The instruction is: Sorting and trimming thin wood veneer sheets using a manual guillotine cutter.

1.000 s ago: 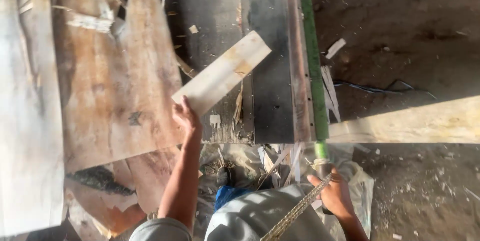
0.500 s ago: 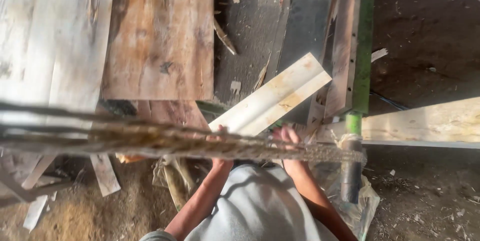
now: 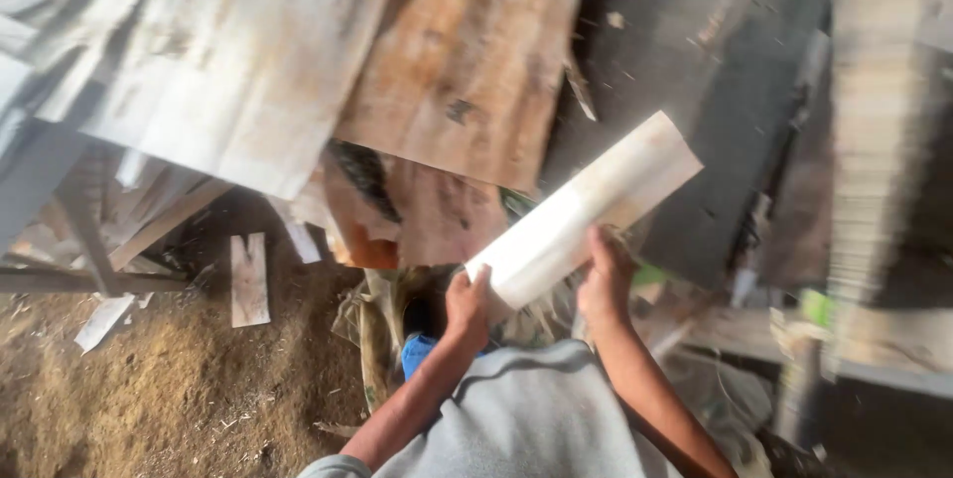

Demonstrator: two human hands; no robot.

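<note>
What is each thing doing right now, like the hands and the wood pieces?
left hand: gripping the pale strip's near end
right hand: holding the strip's edge
pale wood strip: lifted, tilted
brown wood sheet: lying flat
small plank: lying on the sawdust ground

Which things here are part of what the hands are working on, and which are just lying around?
In hand:
- pale wood strip, gripped at its near end by the left hand and right hand

Lying about:
- large brown veneer sheet
- pale sheet
- small offcut on the sawdust floor
</note>
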